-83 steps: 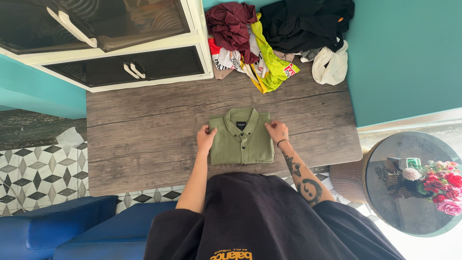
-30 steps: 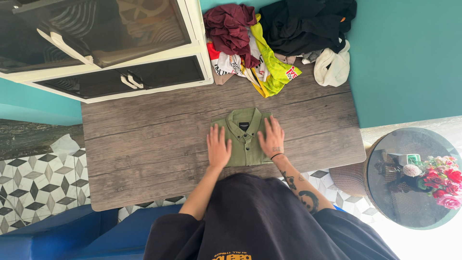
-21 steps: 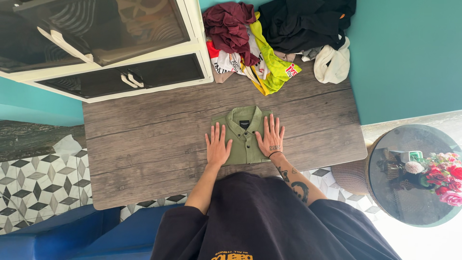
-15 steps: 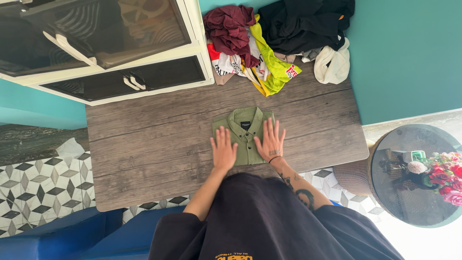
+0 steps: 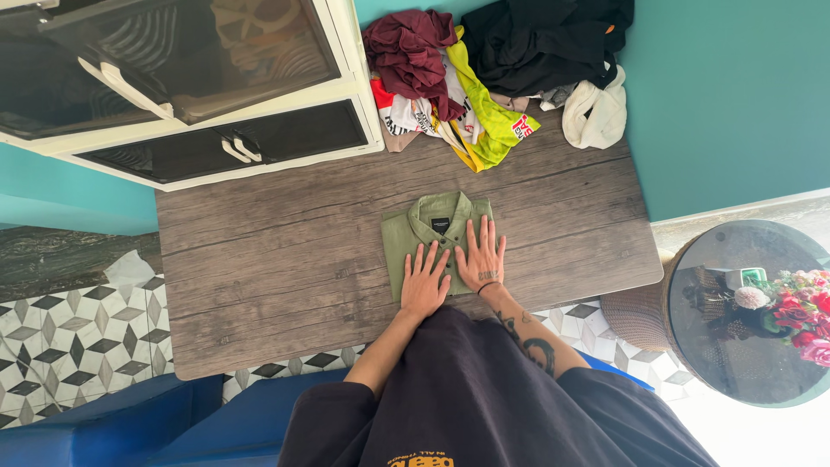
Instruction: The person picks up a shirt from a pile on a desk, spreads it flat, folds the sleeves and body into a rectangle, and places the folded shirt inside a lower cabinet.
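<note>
A folded olive-green button shirt (image 5: 406, 238) lies collar-up on the grey wooden table (image 5: 277, 259). My left hand (image 5: 424, 284) rests flat on the shirt's lower middle with its fingers spread. Beside it, my right hand (image 5: 481, 258) presses flat on the shirt's right half, fingers apart, a dark band at the wrist. Neither hand grips anything. The hands cover the shirt's lower front.
A heap of loose clothes (image 5: 484, 69) in maroon, yellow, black and white lies at the table's far edge by the teal wall. A white cabinet (image 5: 199, 95) with dark doors stands at the far left. A round glass side table with flowers (image 5: 752, 311) sits at the right.
My hands went from holding the shirt's sides to lying flat on it. Since half a second ago the left hand has slid right and nearer me, close to the right hand.
</note>
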